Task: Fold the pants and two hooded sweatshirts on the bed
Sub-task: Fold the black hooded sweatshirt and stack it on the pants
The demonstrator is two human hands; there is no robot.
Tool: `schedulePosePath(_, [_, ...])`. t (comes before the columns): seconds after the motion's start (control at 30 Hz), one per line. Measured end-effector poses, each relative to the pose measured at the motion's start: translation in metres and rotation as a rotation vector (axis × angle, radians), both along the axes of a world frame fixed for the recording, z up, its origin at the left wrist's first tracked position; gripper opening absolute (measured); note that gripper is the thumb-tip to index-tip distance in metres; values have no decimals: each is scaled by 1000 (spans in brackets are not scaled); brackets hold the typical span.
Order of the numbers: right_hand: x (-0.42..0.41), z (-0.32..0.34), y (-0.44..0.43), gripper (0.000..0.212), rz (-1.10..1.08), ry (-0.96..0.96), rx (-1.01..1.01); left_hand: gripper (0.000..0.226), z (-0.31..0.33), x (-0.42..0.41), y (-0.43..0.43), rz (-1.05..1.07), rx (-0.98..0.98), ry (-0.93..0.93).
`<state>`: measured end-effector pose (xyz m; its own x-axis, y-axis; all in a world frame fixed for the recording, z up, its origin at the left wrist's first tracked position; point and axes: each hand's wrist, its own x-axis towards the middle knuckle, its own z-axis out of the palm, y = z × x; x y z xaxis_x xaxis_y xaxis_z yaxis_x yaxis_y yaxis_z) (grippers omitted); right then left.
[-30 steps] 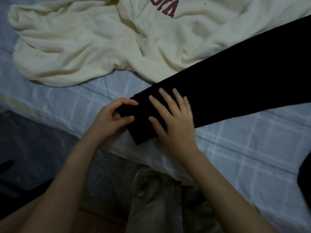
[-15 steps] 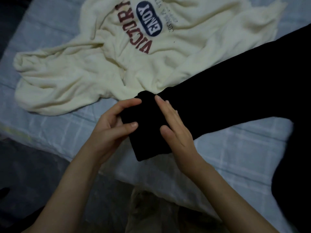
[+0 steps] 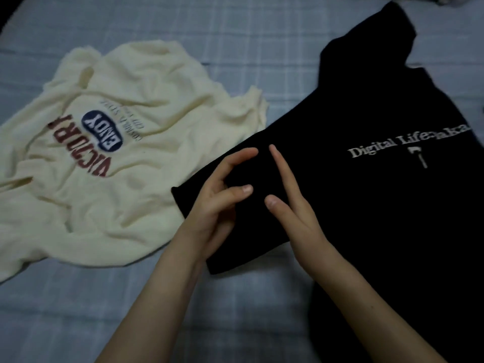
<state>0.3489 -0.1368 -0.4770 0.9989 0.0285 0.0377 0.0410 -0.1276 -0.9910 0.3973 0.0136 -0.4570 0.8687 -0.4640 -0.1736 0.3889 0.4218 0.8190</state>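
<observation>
Both hands work the sleeve of a black hooded sweatshirt point(image 3: 366, 192) spread on the bed point(image 3: 235, 35).

The left hand point(image 3: 212, 210) curls its fingers point(image 3: 235, 191) loosely on the cuff end of the sleeve point(image 3: 235, 200), seemingly to steer it across the body for a fold, though whether cloth is pinched cannot be told. The right hand point(image 3: 296, 208) rests edge-on with its fingers straight and together, gripping nothing, apparently marking the crease. A cream hooded sweatshirt point(image 3: 104, 166) lies crumpled just beside it, unfolded. No pants can be made out.
</observation>
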Motion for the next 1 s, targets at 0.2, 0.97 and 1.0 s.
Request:
schedulePosePath(0.2, [26,-33,-74,63,-17,62,-39,49,-34,22,-80,30,-104,152])
schedulePosePath(0.97, [108,-62,-168,57,49,15,-508,52,-69,99,-142,-48,198,29])
schedulePosePath(1.0, [105,-66,-173,53,28,36,-500,53,-74,96,-141,-61,198,35])
